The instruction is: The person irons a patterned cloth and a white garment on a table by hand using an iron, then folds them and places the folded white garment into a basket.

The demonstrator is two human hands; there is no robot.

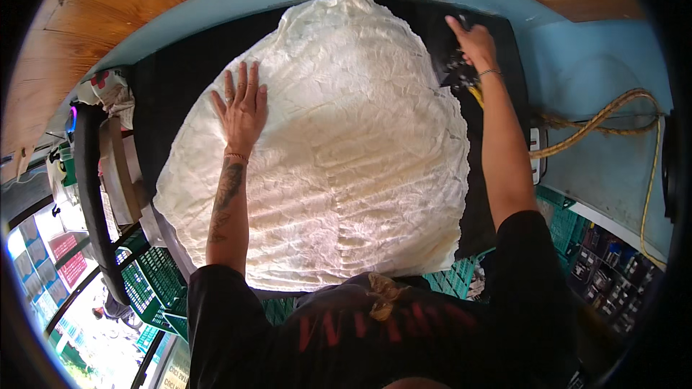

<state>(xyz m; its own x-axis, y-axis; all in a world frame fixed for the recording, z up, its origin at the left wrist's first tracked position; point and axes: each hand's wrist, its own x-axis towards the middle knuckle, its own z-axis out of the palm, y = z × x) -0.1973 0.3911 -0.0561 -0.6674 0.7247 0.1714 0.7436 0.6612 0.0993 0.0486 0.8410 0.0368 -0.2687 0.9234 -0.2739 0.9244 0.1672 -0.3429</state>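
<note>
A large piece of off-white, wrinkled lace-like cloth (335, 151) with a scalloped edge lies spread over a black padded table (492, 140). My left hand (242, 105) rests flat on the cloth's left part, palm down with fingers apart. At the far right, my right hand (476, 46) grips a dark clothes iron (451, 65) by its handle, thumb stretched forward. The iron sits beside the cloth's upper right edge, its tip pointing towards me and touching or nearly touching the cloth. Shadow hides much of its body.
A thick tan-wrapped cord (600, 119) loops at right beside a white power strip (536, 156). Green plastic baskets (162, 281) stand low at left. A black padded bar (96, 189) and a crumpled printed cloth (111, 94) are at the left edge. A blue wall (227, 13) borders the table's far side.
</note>
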